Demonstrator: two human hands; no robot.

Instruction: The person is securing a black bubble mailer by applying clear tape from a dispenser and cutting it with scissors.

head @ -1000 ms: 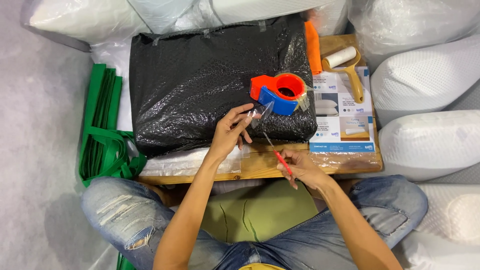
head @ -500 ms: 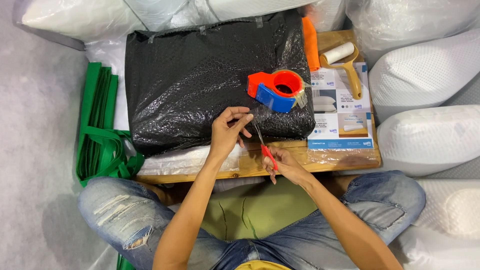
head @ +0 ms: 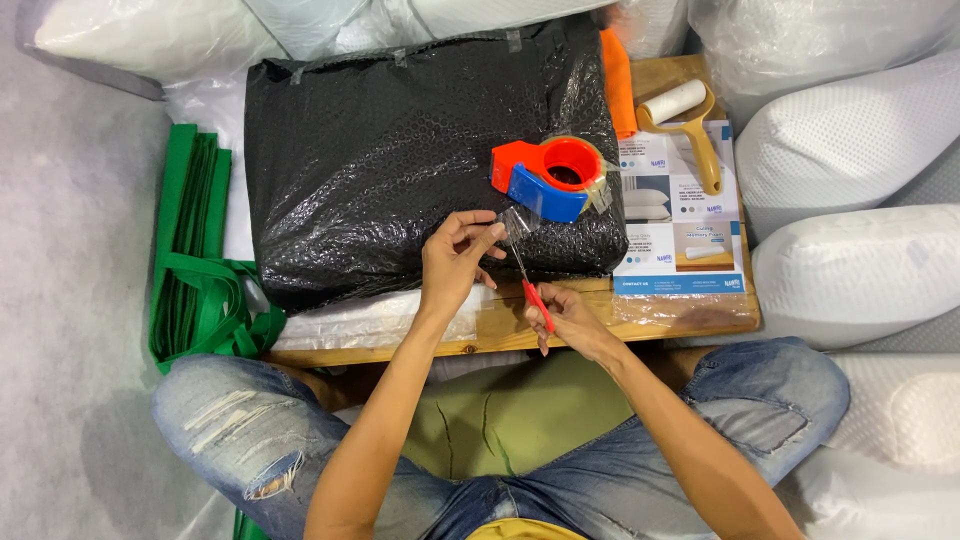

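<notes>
Pinching a strip of clear tape (head: 517,221) between thumb and fingers, the left hand (head: 455,262) rests on the near edge of the black bubble-wrapped parcel (head: 420,150). Just right of it, the right hand (head: 570,318) has its fingers closed around red-handled scissors (head: 528,278), blades pointing up at the tape. An orange and blue tape dispenser (head: 548,175) sits on the parcel just above the tape. Right of the parcel, printed leaflets (head: 675,235) and a lint roller (head: 685,115) lie on the wooden desk (head: 500,330); folded green bags (head: 190,260) lie left.
</notes>
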